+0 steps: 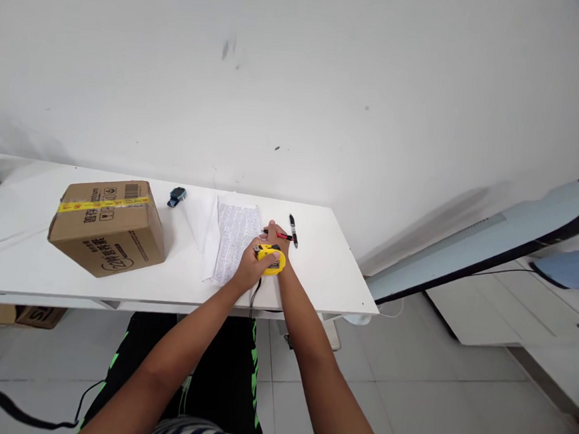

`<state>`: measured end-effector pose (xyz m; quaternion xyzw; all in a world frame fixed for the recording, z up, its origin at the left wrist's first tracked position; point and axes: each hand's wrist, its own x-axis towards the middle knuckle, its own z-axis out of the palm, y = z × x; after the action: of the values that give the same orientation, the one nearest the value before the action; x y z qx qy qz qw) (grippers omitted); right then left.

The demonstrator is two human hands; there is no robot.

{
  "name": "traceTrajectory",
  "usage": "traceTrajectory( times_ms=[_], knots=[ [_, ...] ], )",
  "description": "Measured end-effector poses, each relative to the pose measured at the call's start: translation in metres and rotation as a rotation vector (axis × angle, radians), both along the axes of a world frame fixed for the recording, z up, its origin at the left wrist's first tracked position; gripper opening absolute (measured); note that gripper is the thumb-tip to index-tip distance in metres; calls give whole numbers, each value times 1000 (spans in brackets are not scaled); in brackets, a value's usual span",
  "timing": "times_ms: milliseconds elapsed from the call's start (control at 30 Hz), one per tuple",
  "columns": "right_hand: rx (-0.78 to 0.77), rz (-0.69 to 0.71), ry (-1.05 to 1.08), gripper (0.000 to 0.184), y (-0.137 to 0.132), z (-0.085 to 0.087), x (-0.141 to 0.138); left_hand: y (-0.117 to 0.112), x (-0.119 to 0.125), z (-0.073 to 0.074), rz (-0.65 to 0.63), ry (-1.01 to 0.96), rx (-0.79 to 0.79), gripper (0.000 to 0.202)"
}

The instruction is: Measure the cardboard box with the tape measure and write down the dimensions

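A yellow tape measure (272,261) is grasped in the left hand (251,265), its thumb laid over the case, above the front part of the white worktop (330,274). The metal tip of the blade is seen at the side of the case that is turned toward the left hand, and a dark strap (254,296) is hung below it, over the worktop's front edge. The right hand (276,240) is placed just beyond the tape measure and partly covered by it; a red pen (284,236) is gripped there, though the exact hold of the fingers cannot be made out. Whether the tape measure is also touched by the right hand cannot be told. Just beyond the red pen, a black pen (293,229) with a paler middle is laid on the worktop, its near end close to the red pen's end. To the left of the hands, a paper (236,236) covered in rows of small writing is spread out, its lines too small to be read. Farther left, a watch (177,196) with a blue strap is set near the back, just beside a cardboard box (113,230), which is sealed with yellow tape (103,204) and marked with dark print. The worktop is backed by a white wall (290,77) marked with small dark spots.
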<state>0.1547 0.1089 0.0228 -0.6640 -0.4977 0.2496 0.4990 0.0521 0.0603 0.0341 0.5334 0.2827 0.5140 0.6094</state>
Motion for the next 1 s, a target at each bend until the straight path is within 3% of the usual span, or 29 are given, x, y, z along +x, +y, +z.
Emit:
traceTrajectory(
  times_ms=[133,267,367,667,1000],
  knots=[
    [72,-33,179,58,3,-3,6,-3,1,-11,-39,132,101,32],
    [82,-4,138,51,6,-6,11,-8,1,-17,-67,141,185,32],
    [86,7,89,42,8,-7,12,-9,0,-18,-84,129,212,31],
    [68,44,62,37,10,-13,13,-9,-2,-16,-62,171,242,31],
    [48,72,42,31,8,-10,11,-13,-2,-20,-38,232,400,29]
  ],
)
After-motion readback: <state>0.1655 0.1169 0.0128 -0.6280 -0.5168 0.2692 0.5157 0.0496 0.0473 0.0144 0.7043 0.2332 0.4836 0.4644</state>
